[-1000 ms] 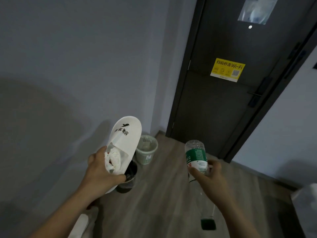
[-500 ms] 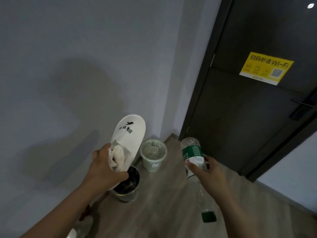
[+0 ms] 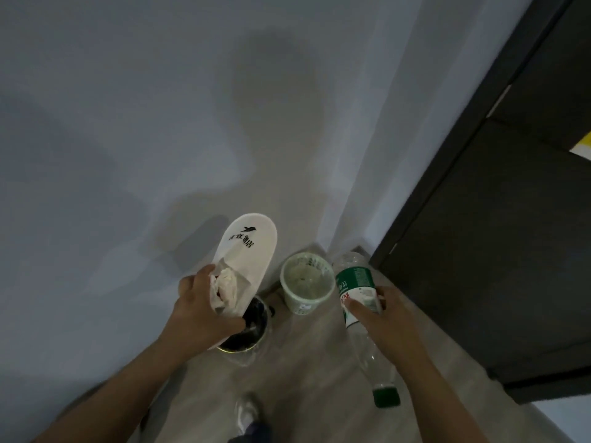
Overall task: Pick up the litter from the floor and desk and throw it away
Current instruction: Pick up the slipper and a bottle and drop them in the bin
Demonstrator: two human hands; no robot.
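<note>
My left hand (image 3: 200, 314) grips a white disposable slipper (image 3: 248, 251) with black print, together with a crumpled white tissue (image 3: 224, 287). The slipper's toe points up and away, above a round metal bin (image 3: 248, 334) with a dark liner on the floor. My right hand (image 3: 383, 318) holds a clear plastic bottle (image 3: 355, 282) with a green label, tilted so its green cap (image 3: 386, 394) points down toward me. A pale green perforated basket (image 3: 307, 286) stands on the floor between the two hands, against the wall corner.
A grey wall fills the left and top. A dark door (image 3: 499, 251) with its frame stands at the right. The floor (image 3: 313, 378) is light wood planks. My shoe (image 3: 246, 410) shows at the bottom centre.
The view has closed in on the two bins and tilted left; the door slid to the right edge. Both hands keep their loads and sit nearer the bins.
</note>
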